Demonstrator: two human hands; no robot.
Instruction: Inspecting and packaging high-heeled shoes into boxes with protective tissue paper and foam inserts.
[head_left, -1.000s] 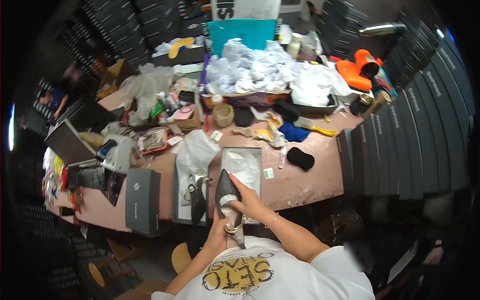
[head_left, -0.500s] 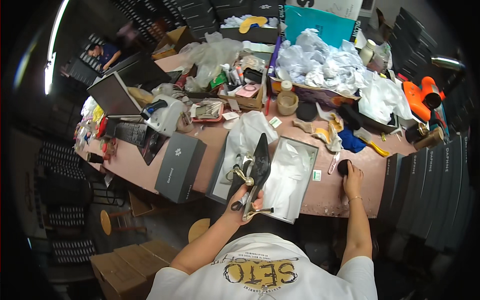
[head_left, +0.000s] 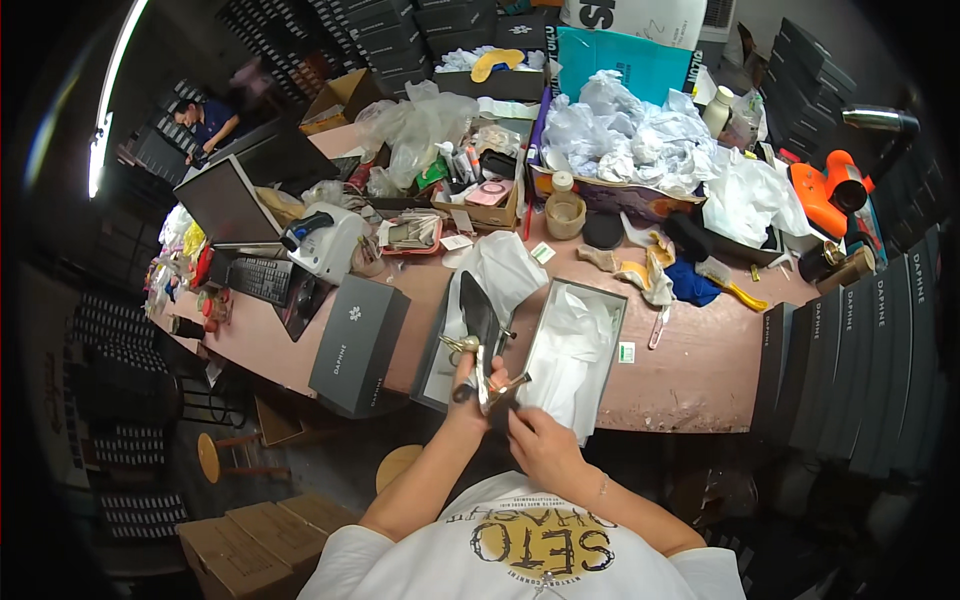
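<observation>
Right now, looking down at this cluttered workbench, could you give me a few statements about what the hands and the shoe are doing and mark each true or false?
1. The left hand holds a black pointed high-heeled shoe. True.
2. The right hand rests on the keyboard. False: it is at the heel end of the shoe, near the person's body; the keyboard lies far to the left.
3. An open shoebox lined with white tissue paper lies just right of the shoe. True.
4. The closed grey shoebox stands to the right of the open one. False: it lies to the left.
5. An orange tool lies at the bench's far right. True.
</observation>
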